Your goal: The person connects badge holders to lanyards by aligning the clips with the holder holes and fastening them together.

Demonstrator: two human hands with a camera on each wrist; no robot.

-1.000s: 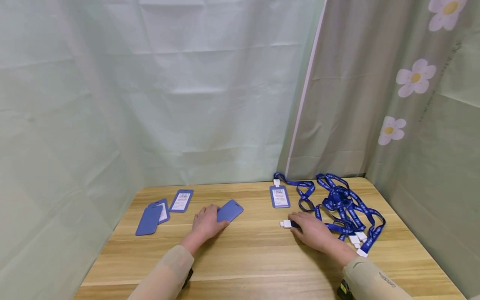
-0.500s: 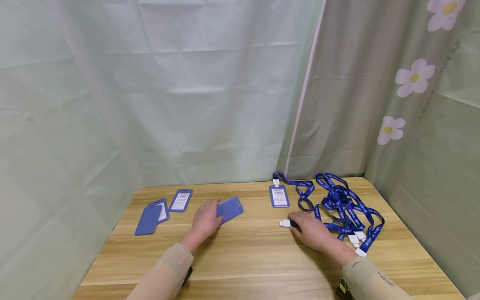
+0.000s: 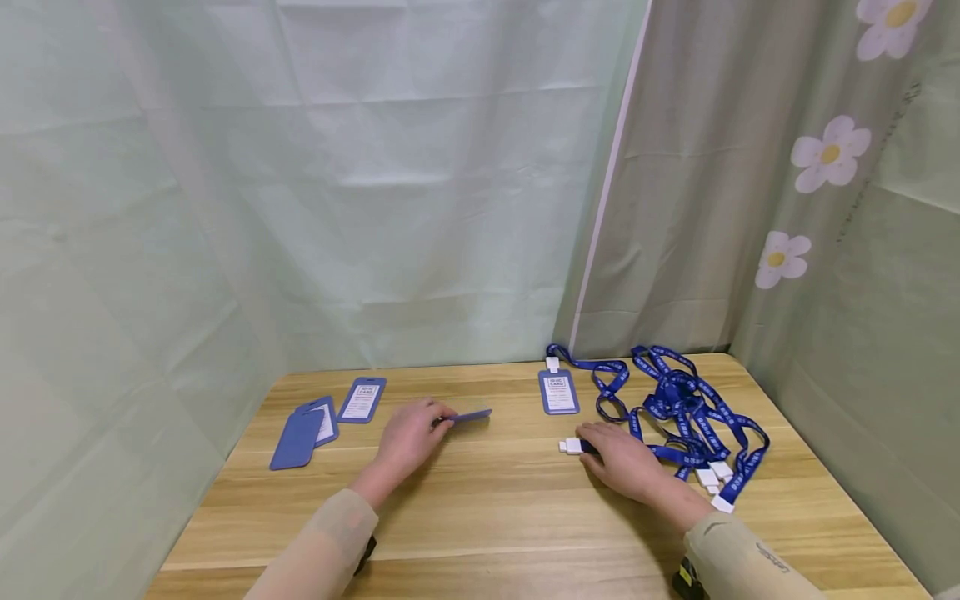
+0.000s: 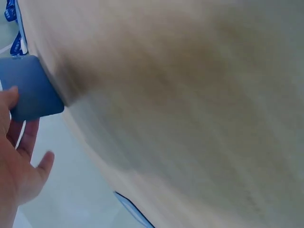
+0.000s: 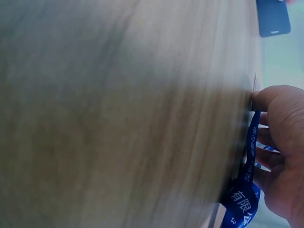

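My left hand (image 3: 411, 435) pinches a blue card holder (image 3: 471, 416) between thumb and fingers, and the holder is seen nearly edge-on in the head view. In the left wrist view its flat blue face (image 4: 33, 90) shows, with the thumb on it. My right hand (image 3: 621, 460) grips the blue strap of a lanyard just behind its white clip (image 3: 572, 447), low at the table. The strap (image 5: 251, 147) runs from between the thumb and fingers in the right wrist view.
Several blue lanyards (image 3: 678, 396) lie tangled at the right. A card holder (image 3: 558, 393) attached to a lanyard lies at the back. Further left are a card holder (image 3: 362, 401) with its card up and two overlapping ones (image 3: 297, 441). Curtains stand behind the table (image 3: 487, 517).
The card holder in my left hand has tilted up from lying nearly flat to edge-on, as the hand turned. My right hand has stayed in place on the strap.
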